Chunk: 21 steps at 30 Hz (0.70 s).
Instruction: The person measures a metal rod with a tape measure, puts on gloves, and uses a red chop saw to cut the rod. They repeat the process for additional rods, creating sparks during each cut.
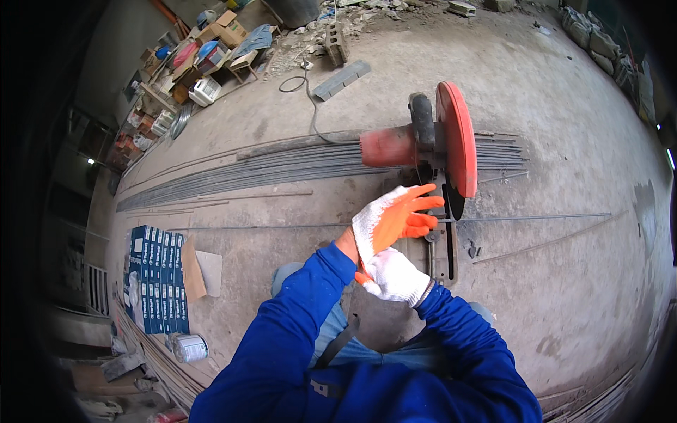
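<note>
My left hand (397, 220) wears a white work glove with an orange coated palm. Its fingers are stretched out and apart, holding nothing. At its wrist, my right hand (396, 273), in a matching glove, pinches the left glove's cuff (364, 236); the fingertips are partly hidden. Just beyond the hands stands a red cut-off saw (388, 148) with a black handle and a round red guard (458, 137). A thin steel rod (522, 218) runs crosswise over the saw's base (444, 261), passing behind my left hand.
Behind the saw lies a bundle of steel bars (247, 176). Blue boxes (156, 275) and a tin can (190, 347) stand at the left. A power cord (310, 106) trails past a grey hollow block (342, 80). Rubble (367, 17) and stacked cartons (224, 29) line the back.
</note>
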Each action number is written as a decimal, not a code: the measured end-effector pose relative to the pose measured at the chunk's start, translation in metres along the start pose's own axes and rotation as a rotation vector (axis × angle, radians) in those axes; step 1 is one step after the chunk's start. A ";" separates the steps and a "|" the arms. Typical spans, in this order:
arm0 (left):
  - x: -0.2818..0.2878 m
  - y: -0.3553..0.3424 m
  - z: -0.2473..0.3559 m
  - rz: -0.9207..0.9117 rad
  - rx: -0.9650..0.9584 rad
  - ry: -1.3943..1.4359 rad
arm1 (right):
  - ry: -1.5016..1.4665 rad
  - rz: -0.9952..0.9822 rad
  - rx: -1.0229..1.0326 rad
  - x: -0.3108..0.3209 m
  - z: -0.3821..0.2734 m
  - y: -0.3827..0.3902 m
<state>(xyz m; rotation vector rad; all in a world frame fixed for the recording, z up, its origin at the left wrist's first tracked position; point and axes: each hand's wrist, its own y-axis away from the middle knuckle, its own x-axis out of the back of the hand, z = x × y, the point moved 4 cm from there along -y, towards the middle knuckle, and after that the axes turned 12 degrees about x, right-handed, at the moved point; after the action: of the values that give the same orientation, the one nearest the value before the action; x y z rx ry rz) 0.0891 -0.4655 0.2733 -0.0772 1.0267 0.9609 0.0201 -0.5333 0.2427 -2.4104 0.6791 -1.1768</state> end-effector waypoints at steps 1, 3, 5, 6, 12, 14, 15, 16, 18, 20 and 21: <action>0.002 -0.001 0.002 0.072 -0.062 -0.004 | -0.016 -0.016 -0.014 0.001 0.001 0.001; 0.008 0.000 0.007 0.252 -0.176 0.002 | -0.047 -0.064 -0.058 0.002 0.003 0.004; 0.001 -0.002 0.008 0.089 -0.211 0.117 | -0.103 -0.015 -0.038 0.006 0.001 0.002; -0.001 -0.002 0.007 0.045 -0.172 0.155 | -0.134 -0.003 -0.040 0.007 0.000 0.001; -0.004 0.004 0.006 0.108 -0.050 -0.032 | -0.100 -0.011 0.006 0.013 -0.007 -0.003; -0.008 0.006 0.005 0.052 -0.041 0.053 | -0.125 -0.029 -0.012 0.013 -0.006 -0.002; -0.010 0.007 0.004 0.046 -0.032 0.095 | -0.137 -0.037 -0.020 0.011 -0.005 -0.002; -0.012 0.007 0.001 0.021 -0.048 0.170 | -0.139 -0.011 -0.022 0.011 -0.005 -0.002; -0.017 0.006 -0.004 -0.030 -0.081 0.322 | -0.143 0.038 -0.029 0.007 -0.003 -0.002; -0.024 0.007 -0.005 -0.370 -0.040 1.030 | -0.164 0.073 -0.035 0.002 -0.002 -0.001; -0.024 0.008 -0.003 -0.433 -0.035 1.109 | -0.175 0.090 -0.040 0.001 0.000 0.000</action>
<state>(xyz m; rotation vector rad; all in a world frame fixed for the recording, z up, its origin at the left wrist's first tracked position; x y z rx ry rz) 0.0773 -0.4781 0.2925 -0.9026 1.8937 0.4883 0.0205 -0.5341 0.2432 -2.4517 0.7524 -0.9132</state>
